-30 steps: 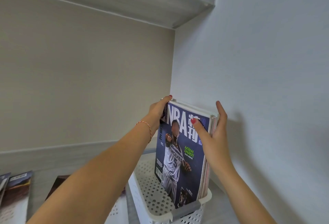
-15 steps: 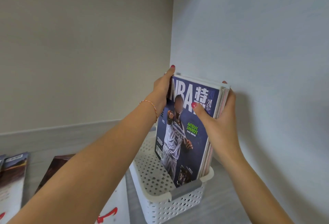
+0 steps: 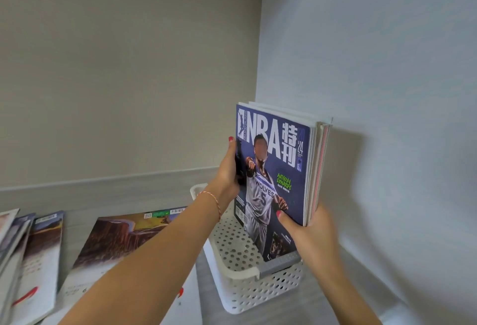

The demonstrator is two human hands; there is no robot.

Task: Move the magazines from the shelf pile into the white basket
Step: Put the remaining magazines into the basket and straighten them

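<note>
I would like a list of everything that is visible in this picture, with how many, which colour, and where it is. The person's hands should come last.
magazine stack: several, front cover dark blue with a basketball player, standing upright in the basket against the right wall.
white basket: one, white perforated plastic with a grey label strip, on the shelf at lower centre.
flat magazine: one, brown and yellow cover, lying on the shelf left of the basket, partly under the left arm.
magazine pile: several, count unclear, brown and white covers, at the far left edge.
bracelet: one, red and gold, on the left wrist.
left hand: grips the left edge of the stack.
right hand: grips the stack's lower right corner.
</note>
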